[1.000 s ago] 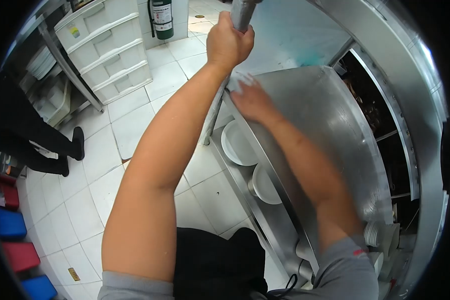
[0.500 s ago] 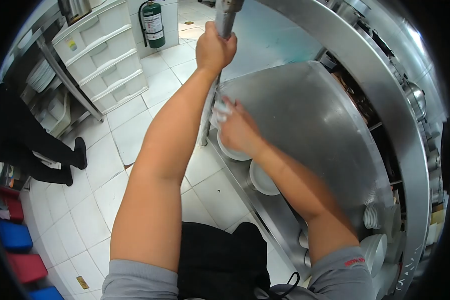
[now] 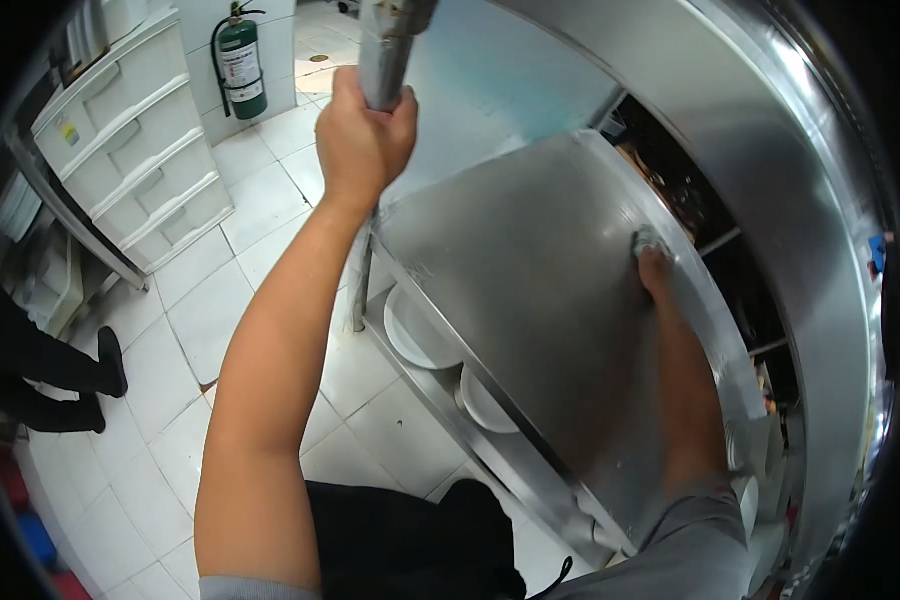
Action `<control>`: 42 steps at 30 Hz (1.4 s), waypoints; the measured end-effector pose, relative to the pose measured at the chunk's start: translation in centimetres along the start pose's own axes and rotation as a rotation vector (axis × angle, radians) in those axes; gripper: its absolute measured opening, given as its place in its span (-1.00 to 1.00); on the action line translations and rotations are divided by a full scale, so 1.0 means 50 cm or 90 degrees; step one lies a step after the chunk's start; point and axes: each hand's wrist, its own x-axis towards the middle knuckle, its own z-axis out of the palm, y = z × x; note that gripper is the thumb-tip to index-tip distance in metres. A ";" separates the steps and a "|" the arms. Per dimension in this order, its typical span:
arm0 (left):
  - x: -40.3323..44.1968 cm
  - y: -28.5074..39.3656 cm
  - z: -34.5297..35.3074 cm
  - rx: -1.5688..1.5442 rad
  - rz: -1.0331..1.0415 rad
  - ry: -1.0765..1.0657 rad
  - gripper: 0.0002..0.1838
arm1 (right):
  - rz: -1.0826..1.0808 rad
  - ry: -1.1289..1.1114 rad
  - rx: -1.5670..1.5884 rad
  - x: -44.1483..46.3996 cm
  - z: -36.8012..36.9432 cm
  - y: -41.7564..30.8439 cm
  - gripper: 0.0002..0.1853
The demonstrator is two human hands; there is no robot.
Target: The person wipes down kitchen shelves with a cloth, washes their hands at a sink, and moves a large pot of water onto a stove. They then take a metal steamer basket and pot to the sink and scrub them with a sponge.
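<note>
My left hand (image 3: 367,140) is wrapped round an upright metal post (image 3: 385,60) at the front corner of a steel counter (image 3: 530,270). Far across that counter, my right hand (image 3: 655,268) rests on the surface near the back edge, closed on a small greyish cloth (image 3: 646,240) whose details are blurred. On the shelf under the counter lie a white plate (image 3: 420,330) and another white plate (image 3: 488,405), each partly covered by the counter's edge.
White drawers (image 3: 135,140) and a green fire extinguisher (image 3: 240,65) stand at the upper left. A person's black-clad legs (image 3: 40,355) are at the left. A steel overhead shelf (image 3: 770,150) curves along the right. Stacked dishes (image 3: 760,530) sit lower right.
My right hand has moved with the cloth from the counter's front left edge to its far right side. My left hand still holds the post. The view has shifted to the right.
</note>
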 end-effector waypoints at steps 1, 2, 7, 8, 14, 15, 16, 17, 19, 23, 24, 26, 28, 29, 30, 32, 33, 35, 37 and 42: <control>-0.003 0.001 0.001 -0.007 0.004 0.003 -0.69 | 0.052 -0.077 -0.056 0.053 -0.012 -0.002 -0.60; -0.002 -0.001 0.001 -0.011 0.011 0.009 -0.69 | 0.014 -0.008 -0.053 0.123 0.026 -0.011 -0.58; -0.004 -0.007 0.000 -0.011 0.027 -0.013 -0.68 | -0.089 -0.001 0.235 0.242 -0.049 -0.410 -0.47; -0.002 -0.006 0.001 -0.021 0.035 -0.007 -0.69 | -0.085 -0.001 0.237 0.226 -0.056 -0.441 -0.47; -0.004 -0.005 0.002 -0.026 0.023 -0.008 -0.70 | -0.146 -0.006 0.100 0.463 0.094 -0.273 -0.43; -0.003 -0.007 0.002 -0.023 0.030 -0.001 -0.70 | -0.151 -0.003 0.105 0.462 0.087 -0.300 -0.43; -0.002 -0.008 0.003 -0.022 0.038 0.004 -0.70 | -0.192 0.001 0.099 0.440 0.065 -0.339 -0.42; -0.001 -0.010 0.002 -0.022 0.042 0.003 -0.70 | -0.231 0.004 0.091 0.409 0.037 -0.377 -0.41; -0.001 -0.012 0.005 -0.006 0.075 0.036 -0.70 | -0.225 0.026 0.198 0.263 -0.057 -0.448 -0.39; 0.001 0.001 -0.006 -0.016 0.012 -0.013 -0.68 | 0.016 0.031 0.291 0.095 -0.102 -0.306 -0.33; 0.004 -0.002 -0.008 -0.032 0.021 -0.019 -0.68 | 0.051 0.057 0.212 0.053 -0.100 -0.247 -0.33; 0.002 -0.008 -0.004 0.015 0.041 -0.013 -0.67 | 0.113 0.080 0.129 -0.040 -0.076 -0.125 -0.34; 0.003 -0.008 0.003 0.039 -0.002 -0.009 -0.67 | 0.291 0.002 0.193 -0.151 -0.042 -0.049 -0.34; 0.008 -0.012 0.001 0.036 0.005 -0.018 -0.66 | 0.148 -0.035 0.086 -0.209 -0.041 -0.044 -0.35; 0.007 -0.015 0.001 0.029 0.009 -0.034 -0.66 | 0.012 -0.080 -0.020 -0.283 -0.038 -0.050 -0.35; 0.008 -0.011 0.002 0.073 -0.001 -0.047 -0.63 | 0.164 -0.017 0.184 -0.454 -0.128 -0.235 -0.34; 0.013 -0.013 -0.001 0.095 -0.013 -0.069 -0.60 | 0.044 -0.004 0.247 -0.540 -0.197 -0.301 -0.35; 0.021 -0.076 0.015 0.092 0.037 -0.091 -0.52 | -0.108 0.021 0.284 -0.650 -0.254 -0.334 -0.37; 0.030 -0.107 0.032 0.163 0.048 -0.138 -0.47 | 0.018 0.038 0.261 -0.758 -0.247 -0.246 -0.39; 0.062 -0.206 0.061 0.181 0.129 -0.063 -0.20 | 0.325 0.103 0.162 -1.149 -0.263 0.044 -0.39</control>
